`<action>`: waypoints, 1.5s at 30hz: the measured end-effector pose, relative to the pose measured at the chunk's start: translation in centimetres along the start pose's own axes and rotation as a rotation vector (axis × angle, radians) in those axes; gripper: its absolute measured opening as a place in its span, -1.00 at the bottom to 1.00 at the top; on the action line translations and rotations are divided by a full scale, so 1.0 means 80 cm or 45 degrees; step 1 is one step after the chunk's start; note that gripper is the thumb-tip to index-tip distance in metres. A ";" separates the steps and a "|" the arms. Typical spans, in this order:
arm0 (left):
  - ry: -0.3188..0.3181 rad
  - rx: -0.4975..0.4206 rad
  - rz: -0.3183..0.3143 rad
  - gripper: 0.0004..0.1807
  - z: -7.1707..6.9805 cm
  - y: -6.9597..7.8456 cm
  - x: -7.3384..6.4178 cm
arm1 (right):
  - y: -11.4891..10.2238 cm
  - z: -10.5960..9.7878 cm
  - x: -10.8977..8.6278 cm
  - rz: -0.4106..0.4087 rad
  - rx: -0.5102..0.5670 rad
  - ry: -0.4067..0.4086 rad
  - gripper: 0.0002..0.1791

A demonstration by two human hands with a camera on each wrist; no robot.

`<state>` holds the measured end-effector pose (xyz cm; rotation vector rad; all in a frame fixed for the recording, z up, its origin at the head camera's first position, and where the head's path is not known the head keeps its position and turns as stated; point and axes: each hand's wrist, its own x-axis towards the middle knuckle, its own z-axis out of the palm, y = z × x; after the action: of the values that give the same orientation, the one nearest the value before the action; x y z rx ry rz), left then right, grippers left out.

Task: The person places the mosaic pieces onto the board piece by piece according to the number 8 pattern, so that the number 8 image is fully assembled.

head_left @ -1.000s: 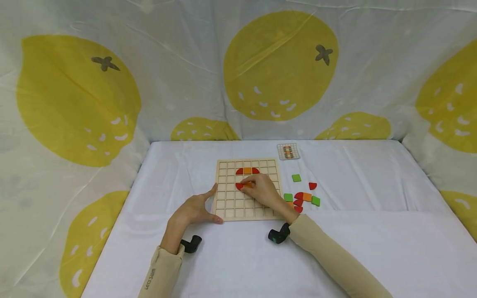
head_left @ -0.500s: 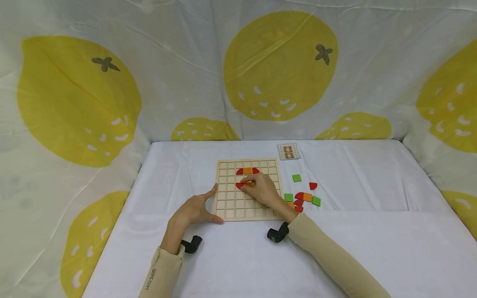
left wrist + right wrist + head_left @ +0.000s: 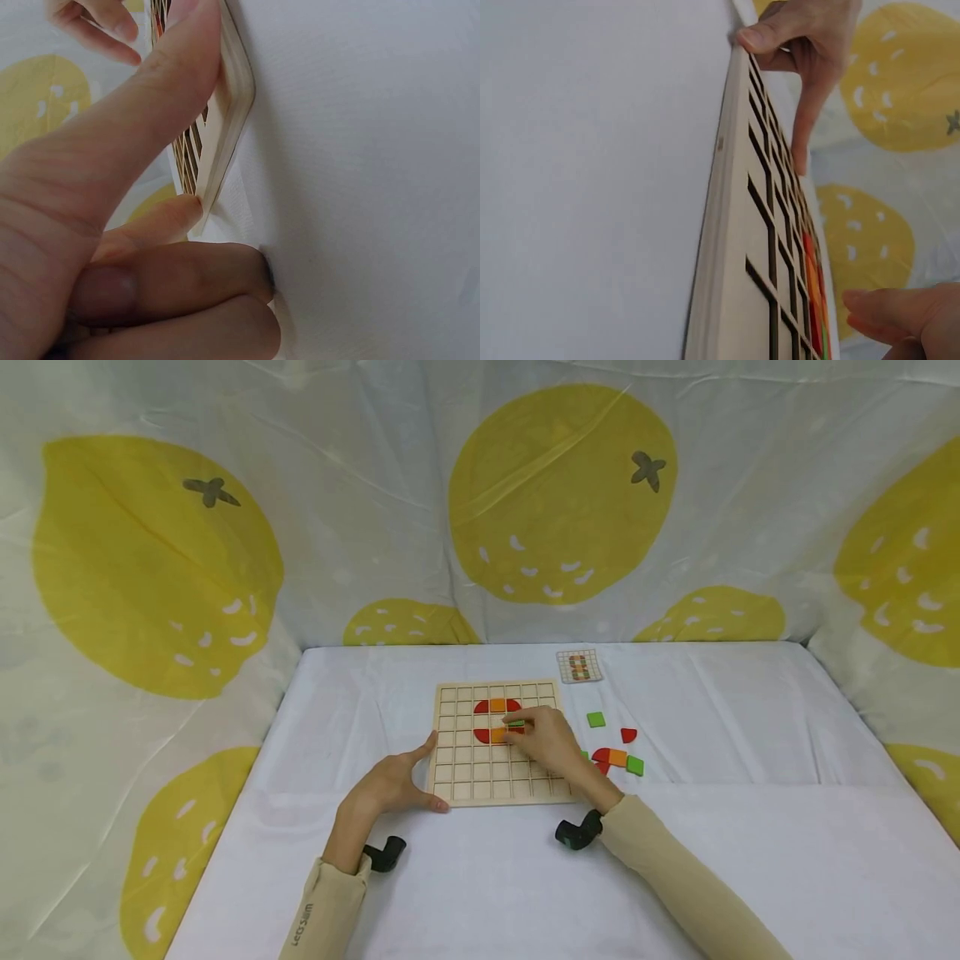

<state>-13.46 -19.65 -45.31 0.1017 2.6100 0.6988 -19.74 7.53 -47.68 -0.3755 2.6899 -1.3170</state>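
A light wooden grid board (image 3: 463, 774) lies on the white table. My left hand (image 3: 392, 779) spans its near-left corner, thumb on the front edge and index finger touching the left side. Above the board's middle is my right hand (image 3: 551, 739), thumb and index finger a little apart; I see nothing held between them in the right wrist view. A green tile (image 3: 516, 723) shows in that gap. Beside the fingertips, an orange square (image 3: 498, 736) sits in a cell next to a red rounded piece (image 3: 482, 737). Higher up, another orange square (image 3: 498, 705) lies between two red rounded pieces.
Loose red, orange and green pieces lie right of the board, including a green square (image 3: 596, 719), a red piece (image 3: 628, 735) and an orange square (image 3: 617, 757); my right wrist hides some. A small pattern card (image 3: 579, 667) lies behind the board's far-right corner.
My right hand has shifted right, off the lower orange square, which now shows in its cell; the green tile has come into view. My left hand stays at the corner.
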 end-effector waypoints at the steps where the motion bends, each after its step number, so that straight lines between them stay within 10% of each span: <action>1: 0.000 0.001 -0.004 0.37 0.000 0.000 0.000 | 0.002 -0.007 -0.003 0.016 0.004 0.008 -0.68; 21: -0.005 -0.022 -0.016 0.37 -0.001 -0.003 -0.004 | 0.100 -0.126 -0.042 0.234 -0.117 0.113 -0.56; 45: 0.001 -0.027 -0.010 0.36 0.000 -0.001 -0.001 | 0.113 -0.124 -0.034 0.255 -0.146 0.086 -0.58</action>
<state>-13.35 -19.71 -45.33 0.0847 2.6013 0.7240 -20.76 21.15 -48.74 -0.0701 2.7797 -1.1438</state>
